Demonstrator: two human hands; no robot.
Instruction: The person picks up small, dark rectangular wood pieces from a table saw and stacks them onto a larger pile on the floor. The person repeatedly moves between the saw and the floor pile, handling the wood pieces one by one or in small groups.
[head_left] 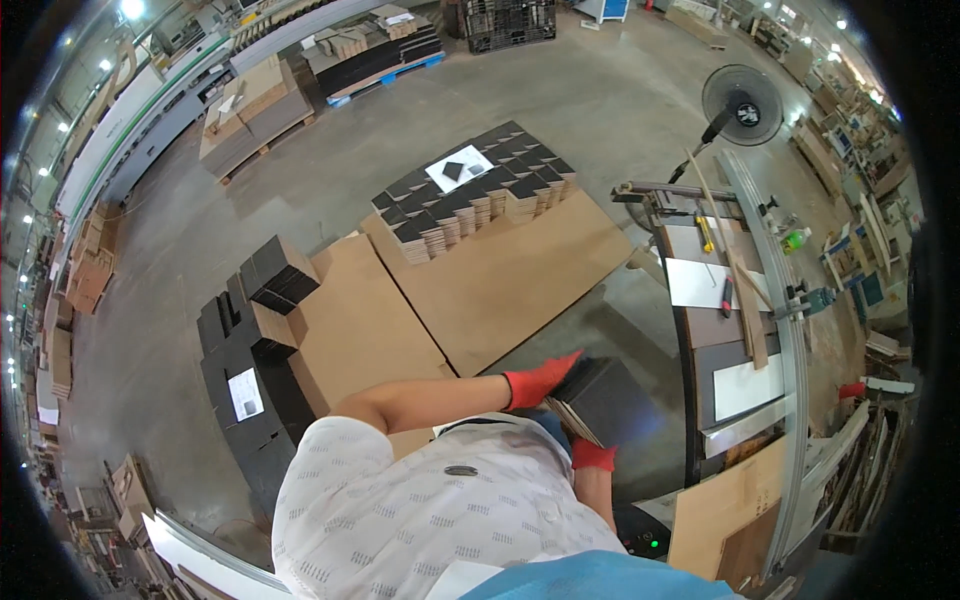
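Observation:
My left hand, in a red glove, lies along the upper left side of a small stack of dark-faced panels. Light brown edges show on the side of the stack nearest my body. Under its lower edge, my right hand, also gloved in red, is partly hidden by the panels. Both hands grip the stack, which is tilted in front of me at the right. Some of the fingers are out of sight behind it.
Dark panel piles with a white paper stand on brown sheets ahead; more black piles are at left. Close on the right runs a workbench with a metal rail and hand tools. A fan stands beyond.

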